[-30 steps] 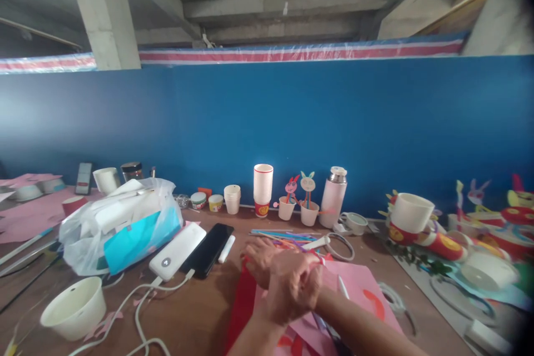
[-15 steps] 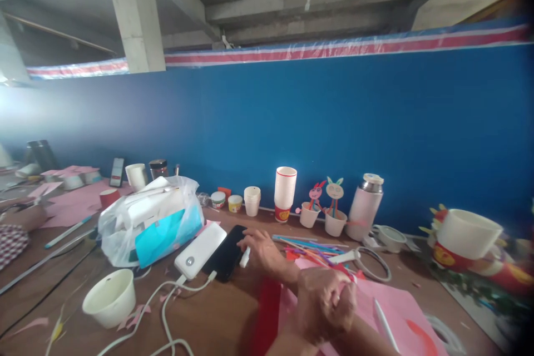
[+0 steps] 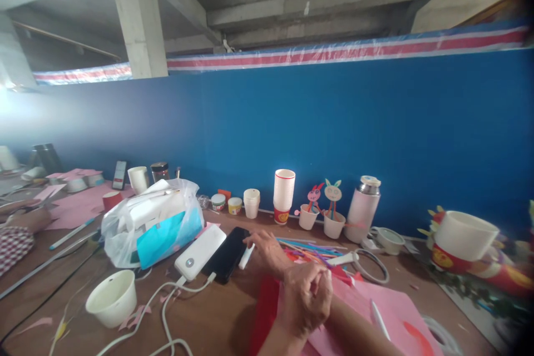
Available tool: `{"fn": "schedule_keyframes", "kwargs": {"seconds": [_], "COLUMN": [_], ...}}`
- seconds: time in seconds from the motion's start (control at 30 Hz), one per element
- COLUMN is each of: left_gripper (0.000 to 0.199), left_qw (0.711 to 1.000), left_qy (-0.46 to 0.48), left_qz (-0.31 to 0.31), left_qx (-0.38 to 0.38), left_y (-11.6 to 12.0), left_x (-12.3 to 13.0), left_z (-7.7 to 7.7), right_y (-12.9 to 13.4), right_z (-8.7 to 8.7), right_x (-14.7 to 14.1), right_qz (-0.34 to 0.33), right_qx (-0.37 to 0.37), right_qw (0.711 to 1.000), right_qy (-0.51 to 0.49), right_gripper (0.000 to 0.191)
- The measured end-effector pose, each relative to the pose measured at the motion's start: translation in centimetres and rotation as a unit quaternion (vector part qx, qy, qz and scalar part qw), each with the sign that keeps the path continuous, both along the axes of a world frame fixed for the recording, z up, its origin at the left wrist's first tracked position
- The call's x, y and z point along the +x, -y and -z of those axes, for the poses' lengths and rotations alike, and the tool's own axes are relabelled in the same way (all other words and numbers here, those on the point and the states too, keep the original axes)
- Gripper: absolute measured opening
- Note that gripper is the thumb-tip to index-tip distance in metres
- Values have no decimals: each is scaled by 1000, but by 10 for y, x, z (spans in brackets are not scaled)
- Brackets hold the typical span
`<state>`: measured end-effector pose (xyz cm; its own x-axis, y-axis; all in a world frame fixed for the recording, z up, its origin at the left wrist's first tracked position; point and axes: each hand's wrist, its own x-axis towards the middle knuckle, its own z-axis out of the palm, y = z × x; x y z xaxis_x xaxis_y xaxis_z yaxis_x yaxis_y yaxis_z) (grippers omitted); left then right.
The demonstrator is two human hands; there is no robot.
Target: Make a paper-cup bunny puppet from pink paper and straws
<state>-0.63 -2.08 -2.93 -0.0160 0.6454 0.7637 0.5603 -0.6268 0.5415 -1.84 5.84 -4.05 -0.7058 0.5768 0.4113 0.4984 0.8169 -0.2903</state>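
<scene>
My left hand (image 3: 308,296) is closed in a fist above the pink paper (image 3: 359,303) and overlaps my right forearm. A bit of white shows at its fingertips, but I cannot make out what it holds. My right arm comes in from the lower right and crosses beneath it. My right hand (image 3: 267,247) lies low over the table with its fingers stretched out. Its fingertips are at the upper end of a white capped pen (image 3: 246,257), which lies beside a black phone (image 3: 227,256). Red paper (image 3: 265,306) lies under the pink sheets.
A power bank (image 3: 200,253) with cables and a plastic bag (image 3: 154,222) are on the left, with a paper bowl (image 3: 112,297) nearer. Colored sticks (image 3: 311,247), a cup stack (image 3: 284,194), two cup figures (image 3: 334,222) and a thermos (image 3: 362,208) stand or lie behind my hands.
My left hand has moved left, farther over my right forearm. My right hand has shifted slightly right, so more of the white pen shows.
</scene>
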Motion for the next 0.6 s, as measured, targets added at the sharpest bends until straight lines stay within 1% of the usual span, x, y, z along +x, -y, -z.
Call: {"fn": "schedule_keyframes", "kwargs": {"seconds": [0.1,0.2,0.27,0.37,0.5,0.6], "left_gripper": [18,19,19,19,19,20], "left_qw": [1000,999,999,999,999,999], "left_qy": [12,22,25,31,37,36], "left_qz": [-15,-27,-26,-15,-7,6], "left_qx": [8,16,16,9,-12,-39], "left_y": [2,0,-1,-3,-3,-2], "left_x": [-4,-7,-9,-11,-11,-11], "left_z": [2,3,3,3,4,4], "right_y": [6,5,0,-13,-25,-28], "right_z": [0,2,4,8,13,14], "right_x": [-19,-26,-23,-11,12,34], "right_qz": [-37,-59,-41,15,73,91], "right_qx": [13,5,0,-15,-40,-55], "right_qw": [999,998,999,1000,997,994], "right_qy": [7,25,17,1,-1,9], "right_gripper": [42,42,39,32,22,20]}}
